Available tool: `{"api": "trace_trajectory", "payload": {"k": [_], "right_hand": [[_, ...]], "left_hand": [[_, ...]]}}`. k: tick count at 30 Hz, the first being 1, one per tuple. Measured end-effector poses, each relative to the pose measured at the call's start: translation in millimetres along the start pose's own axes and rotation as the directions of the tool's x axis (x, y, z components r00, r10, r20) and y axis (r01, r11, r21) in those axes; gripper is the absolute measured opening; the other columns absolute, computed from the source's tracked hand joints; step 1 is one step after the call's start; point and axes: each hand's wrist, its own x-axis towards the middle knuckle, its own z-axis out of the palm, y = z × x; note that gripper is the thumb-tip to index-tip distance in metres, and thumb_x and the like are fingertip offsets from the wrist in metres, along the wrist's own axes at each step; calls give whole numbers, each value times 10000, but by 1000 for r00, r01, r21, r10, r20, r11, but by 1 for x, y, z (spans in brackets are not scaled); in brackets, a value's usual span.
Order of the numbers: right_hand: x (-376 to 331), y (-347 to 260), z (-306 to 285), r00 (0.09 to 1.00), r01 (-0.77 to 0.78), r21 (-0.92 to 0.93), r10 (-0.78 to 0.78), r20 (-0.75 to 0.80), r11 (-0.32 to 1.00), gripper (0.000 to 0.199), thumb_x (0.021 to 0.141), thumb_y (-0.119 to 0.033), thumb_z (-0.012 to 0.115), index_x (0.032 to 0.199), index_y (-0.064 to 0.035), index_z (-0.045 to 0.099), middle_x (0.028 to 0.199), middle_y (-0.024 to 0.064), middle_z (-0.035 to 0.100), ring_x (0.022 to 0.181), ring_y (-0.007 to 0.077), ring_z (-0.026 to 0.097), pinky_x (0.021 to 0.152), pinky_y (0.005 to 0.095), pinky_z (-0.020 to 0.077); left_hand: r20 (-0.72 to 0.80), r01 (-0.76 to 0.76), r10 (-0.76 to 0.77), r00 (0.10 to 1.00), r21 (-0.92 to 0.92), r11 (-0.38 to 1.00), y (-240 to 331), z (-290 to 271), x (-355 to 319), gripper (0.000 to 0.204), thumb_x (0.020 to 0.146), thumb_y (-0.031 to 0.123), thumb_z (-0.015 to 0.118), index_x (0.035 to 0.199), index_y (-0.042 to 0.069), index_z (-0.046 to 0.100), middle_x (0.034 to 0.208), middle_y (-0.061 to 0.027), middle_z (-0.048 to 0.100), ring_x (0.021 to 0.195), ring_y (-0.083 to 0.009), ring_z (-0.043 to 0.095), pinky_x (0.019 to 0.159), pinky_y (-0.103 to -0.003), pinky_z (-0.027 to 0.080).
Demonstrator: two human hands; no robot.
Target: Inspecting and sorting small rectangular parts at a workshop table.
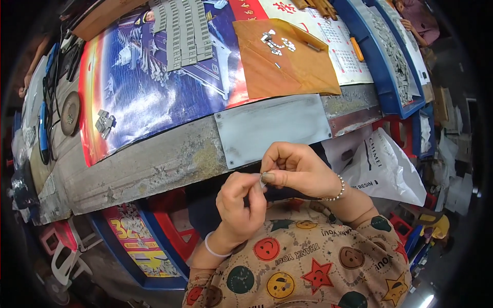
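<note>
My left hand (240,204) and my right hand (300,168) meet in front of my body, just off the table's near edge. Thumb and fingers of both are pinched together around a small grey piece (263,179), mostly covered by the fingertips, so its kind does not show. Just beyond them, a flat pale grey plate (275,128) lies at the table edge. Behind that plate is an amber sheet (287,77) bearing several tiny white and metallic pieces (277,42). Rows of grey parts (184,36) are laid side by side on a glossy poster (149,108).
A few grey parts (105,123) and a round dish (70,114) lie at left, near blue-handled tools (43,126). Blue trays of grey parts stand at right (377,56) and below the table (149,246). A white plastic bag (382,169) hangs at right, by an orange-handled tool (357,49).
</note>
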Motion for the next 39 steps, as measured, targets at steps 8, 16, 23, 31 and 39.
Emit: {"api": "trace_trajectory", "payload": {"k": [8,16,23,31,39], "right_hand": [[5,4,0,998,-60,157,62,-3,986,147,930,-146,593,981,-11,563,868,21,586,739,72,574,662,203,481],[4,5,12,1000,3,52,-3,-1,999,145,927,-111,591,1023,-4,572,871,4,578,758,60,537,673,216,462],[-2,5,14,992,40,-173,-60,-111,984,67,868,-27,616,925,6,601,832,5,597,727,55,556,630,200,460],[8,12,24,986,142,-66,-146,-74,988,97,862,-7,618,951,17,587,838,21,604,695,58,555,610,198,456],[4,15,30,986,146,-48,-150,-76,988,118,872,23,592,988,28,568,871,37,594,745,76,568,642,205,466]], "left_hand": [[61,317,-311,948,-201,927,16,-11,12,241,925,-10,485,1154,-30,414,740,-76,628,650,-85,585,591,-205,461],[68,386,-380,922,-162,908,29,-18,8,302,919,-27,449,1210,-27,369,814,-57,555,709,-93,560,641,-201,457],[35,199,-200,979,26,980,23,-17,8,220,876,7,552,1090,-40,528,943,-155,620,656,-209,620,592,-300,485],[81,311,-309,948,-17,950,29,-28,9,286,920,15,489,1198,-28,436,728,-56,616,646,-79,559,603,-220,452],[104,391,-386,917,-28,920,32,-31,4,298,928,42,501,1211,-27,438,729,-63,618,675,-92,585,637,-232,472]]}}
